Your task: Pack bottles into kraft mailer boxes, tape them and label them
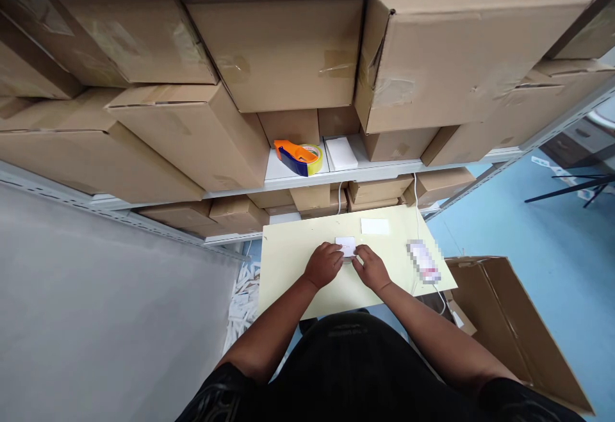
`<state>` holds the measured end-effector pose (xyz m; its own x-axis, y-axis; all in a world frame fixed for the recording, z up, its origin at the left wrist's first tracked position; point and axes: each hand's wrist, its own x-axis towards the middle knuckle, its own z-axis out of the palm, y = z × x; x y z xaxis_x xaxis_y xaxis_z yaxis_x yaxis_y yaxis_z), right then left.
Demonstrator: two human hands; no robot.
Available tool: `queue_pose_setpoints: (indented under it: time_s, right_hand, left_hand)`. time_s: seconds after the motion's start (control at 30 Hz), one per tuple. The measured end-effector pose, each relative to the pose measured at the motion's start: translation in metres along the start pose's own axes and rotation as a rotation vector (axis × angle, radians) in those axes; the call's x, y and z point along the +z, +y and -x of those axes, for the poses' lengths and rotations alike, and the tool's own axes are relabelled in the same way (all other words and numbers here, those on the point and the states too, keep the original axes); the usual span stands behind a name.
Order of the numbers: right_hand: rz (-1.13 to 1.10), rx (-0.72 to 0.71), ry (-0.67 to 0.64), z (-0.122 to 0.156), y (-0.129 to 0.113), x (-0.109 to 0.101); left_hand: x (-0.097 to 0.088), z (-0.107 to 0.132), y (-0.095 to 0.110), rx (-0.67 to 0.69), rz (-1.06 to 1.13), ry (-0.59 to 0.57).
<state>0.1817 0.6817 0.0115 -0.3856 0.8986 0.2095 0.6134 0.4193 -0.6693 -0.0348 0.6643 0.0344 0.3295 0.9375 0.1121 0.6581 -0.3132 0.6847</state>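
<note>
Both of my hands rest on a pale yellow table in front of me. My left hand and my right hand are curled around a small white box, one on each side of it, fingers closed on its near edge. A second flat white piece lies a little further back on the table, untouched.
A blurred phone-like object with a white cable lies at the table's right. An orange tape dispenser and a white box sit on the shelf among stacked cardboard cartons. An open carton stands on the blue floor, right.
</note>
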Motion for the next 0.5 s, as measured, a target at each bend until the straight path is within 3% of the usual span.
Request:
queue_pose_setpoints:
  time_s: [0.07,0.13,0.23,0.33,0.4,0.5]
  right_hand:
    - [-0.025,0.001,-0.002,0.003,0.002,0.001]
    - [-0.097,0.105,-0.016,0.006,0.005,0.005]
    - [-0.217,0.321,-0.101,0.009,0.008,0.013]
    - [-0.249,0.383,-0.212,0.003,0.007,0.023]
    - [-0.234,0.386,-0.253,-0.007,0.001,0.031]
    - [-0.240,0.365,-0.323,-0.030,-0.016,0.051]
  left_hand:
    - [0.003,0.007,0.001,-0.001,0.025,0.013]
    - [0.011,0.017,0.001,-0.039,0.080,0.064]
    - [0.029,0.029,0.001,-0.239,0.260,0.168]
    - [0.042,0.034,0.000,-0.447,0.453,0.188]
    - [0.042,0.036,-0.004,-0.505,0.515,0.195]
    - [0.024,0.042,-0.019,-0.550,0.529,0.256]
